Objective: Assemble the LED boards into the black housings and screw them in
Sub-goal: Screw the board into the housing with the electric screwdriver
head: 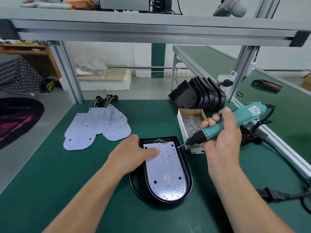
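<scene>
A white LED board (165, 169) is being held inside a black housing (189, 175), which is lying flat on the green counter (67, 174). The board is a thin, matte sheet, square at the far end and rounded at the near end. It is dotted with small red and amber LEDs and a few dark round holes, and "12V" is printed near the rounded end. Thin coloured wires (159, 141) are gathered at its far edge. The housing is a smooth dark shell of the same outline, with a raised rim framing the board.

The board is being pressed near its far end by the left hand (134, 150), fingers laid straight. A teal electric screwdriver (235, 118) with a black nose is being gripped by the right hand (222, 137), fingers wrapped round its barrel. Its bit is being pointed at the housing's far right corner; contact cannot be told. Its white label is too small to read.

Just right of the housing's far end, shiny metal screws (191, 123) are being kept in an open cardboard box (182, 128), with "SPRING" legible on its side. Beyond the box, spare housings (198, 94) are standing stacked on edge. Beyond and left of the housing, loose LED boards (99, 126) are lying in an overlapping pile.
</scene>
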Motion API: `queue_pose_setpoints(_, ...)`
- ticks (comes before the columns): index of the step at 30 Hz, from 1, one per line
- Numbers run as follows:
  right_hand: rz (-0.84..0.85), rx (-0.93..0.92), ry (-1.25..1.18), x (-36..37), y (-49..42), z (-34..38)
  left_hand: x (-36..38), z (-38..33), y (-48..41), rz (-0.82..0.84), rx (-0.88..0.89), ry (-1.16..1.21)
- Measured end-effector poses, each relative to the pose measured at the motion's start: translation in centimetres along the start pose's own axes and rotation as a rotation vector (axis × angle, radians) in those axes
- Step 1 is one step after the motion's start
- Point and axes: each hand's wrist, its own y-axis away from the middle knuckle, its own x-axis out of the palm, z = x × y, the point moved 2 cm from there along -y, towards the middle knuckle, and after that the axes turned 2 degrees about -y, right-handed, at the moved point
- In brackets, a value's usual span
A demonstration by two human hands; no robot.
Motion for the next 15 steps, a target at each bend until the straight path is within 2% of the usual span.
queue_pose_setpoints(15,0.148,-0.105,0.200,0.9,-0.1,-1.6,0.5,-0.4,0.0,-0.029,0.045,0.001)
